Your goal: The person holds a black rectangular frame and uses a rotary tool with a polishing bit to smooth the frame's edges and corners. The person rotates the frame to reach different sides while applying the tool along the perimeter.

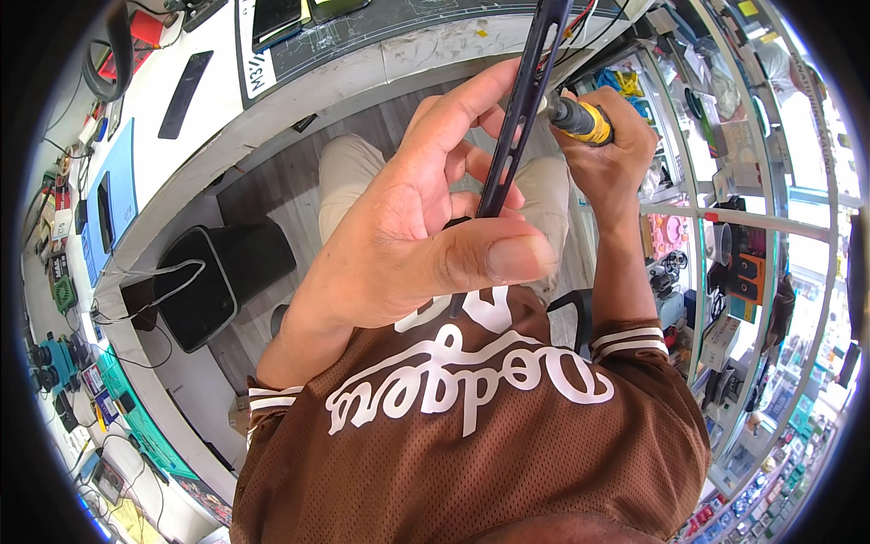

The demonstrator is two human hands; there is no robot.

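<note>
My left hand (pixel 390 227) is raised in front of my chest, its thumb and fingers closed around a thin dark phone frame (pixel 518 127). The frame stands nearly upright and edge-on, with small slots along its side. Just right of it, my right hand (pixel 616 150) grips a yellow and black handheld tool (pixel 587 124). The tool's dark nose points left at the frame; from this view I cannot tell whether they touch.
A white counter (pixel 149 100) curves along the left and front, with a dark phone (pixel 186 95) and a blue mat (pixel 127 177) on it. Below stands a black bin (pixel 195 286). Glass shelves (pixel 766 218) packed with goods rise close on the right.
</note>
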